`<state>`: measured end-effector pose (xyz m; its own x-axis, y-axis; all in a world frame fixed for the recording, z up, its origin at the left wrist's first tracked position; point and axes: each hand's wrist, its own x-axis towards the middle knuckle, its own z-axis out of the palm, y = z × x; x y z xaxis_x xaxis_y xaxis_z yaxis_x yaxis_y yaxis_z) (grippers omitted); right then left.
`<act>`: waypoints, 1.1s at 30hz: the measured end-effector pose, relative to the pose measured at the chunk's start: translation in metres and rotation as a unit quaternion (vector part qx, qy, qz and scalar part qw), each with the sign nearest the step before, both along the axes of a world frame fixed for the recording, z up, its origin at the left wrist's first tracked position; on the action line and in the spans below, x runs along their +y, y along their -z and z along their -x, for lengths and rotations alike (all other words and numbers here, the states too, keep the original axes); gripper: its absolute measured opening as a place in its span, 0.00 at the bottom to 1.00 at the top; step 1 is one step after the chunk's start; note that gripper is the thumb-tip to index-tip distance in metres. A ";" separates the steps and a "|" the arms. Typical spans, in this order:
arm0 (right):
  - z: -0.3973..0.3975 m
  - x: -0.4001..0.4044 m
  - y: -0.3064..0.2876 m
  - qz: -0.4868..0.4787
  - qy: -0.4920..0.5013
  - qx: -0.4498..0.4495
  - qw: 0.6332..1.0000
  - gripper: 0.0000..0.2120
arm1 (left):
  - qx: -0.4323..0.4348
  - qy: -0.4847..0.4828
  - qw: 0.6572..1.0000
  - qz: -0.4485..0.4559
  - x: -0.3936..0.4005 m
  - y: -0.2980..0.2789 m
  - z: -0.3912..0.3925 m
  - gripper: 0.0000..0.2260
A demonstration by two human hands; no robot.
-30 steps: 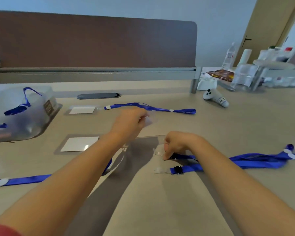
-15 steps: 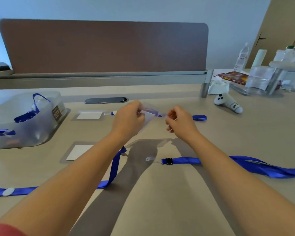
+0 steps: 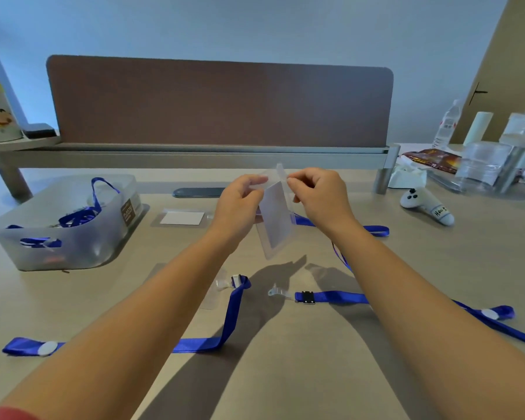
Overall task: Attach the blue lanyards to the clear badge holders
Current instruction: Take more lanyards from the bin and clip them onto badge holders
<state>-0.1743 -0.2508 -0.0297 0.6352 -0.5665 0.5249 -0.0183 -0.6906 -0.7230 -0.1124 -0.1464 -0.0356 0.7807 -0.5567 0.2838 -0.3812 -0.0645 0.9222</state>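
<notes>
Nearest on the bench lay two lanyards: one at left, w/ its clip on a flat holder, and a loose one at right, clip free. Above them both hands, left & right, were closed in a pinch on the top edge of a clear holder, held upright in the air, apart from any lanyard. Step looked like prepping the slot; next, prob. bring the free clip up & thread it. Farther back: another holder, bin w/ spare lanyards.
</notes>
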 end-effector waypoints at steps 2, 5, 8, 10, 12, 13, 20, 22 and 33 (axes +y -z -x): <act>-0.006 0.006 0.000 0.004 0.001 0.024 1.000 0.12 | -0.022 -0.004 1.000 -0.013 0.004 0.001 -0.003 0.14; -0.012 0.013 0.000 0.014 0.002 0.053 0.999 0.12 | -0.072 -0.029 0.996 -0.041 0.010 0.005 -0.009 0.15; -0.014 0.019 0.000 0.022 0.000 0.076 0.997 0.12 | -0.122 -0.060 0.989 -0.062 0.016 0.010 -0.015 0.15; -0.016 0.022 0.001 0.023 -0.003 0.091 0.996 0.12 | -0.153 -0.074 0.983 -0.073 0.018 0.011 -0.017 0.15; -0.017 0.025 0.002 0.019 -0.007 0.099 0.995 0.12 | -0.193 -0.081 0.974 -0.090 0.020 0.011 -0.018 0.15; -0.018 0.026 0.002 0.019 -0.008 0.103 0.995 0.12 | -0.215 -0.087 0.968 -0.101 0.022 0.012 -0.018 0.15; -0.019 0.033 0.001 -0.065 -0.062 0.086 0.992 0.10 | -0.308 -0.098 0.933 -0.158 0.029 0.017 -0.024 0.16; -0.019 0.034 0.001 -0.152 -0.099 0.087 0.980 0.08 | -0.310 -0.091 0.934 -0.156 0.030 0.018 -0.024 0.16; -0.021 0.037 -0.005 -0.361 -0.112 0.136 0.916 0.20 | -0.574 -0.073 0.770 -0.269 0.045 0.014 -0.034 0.20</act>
<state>-0.1538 -0.2136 -0.0246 0.8293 -0.5434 -0.1304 -0.1824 -0.0426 -0.9823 -0.0788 -0.1013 -0.0501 0.2520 -0.7651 0.5926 -0.8782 -0.4380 -0.1920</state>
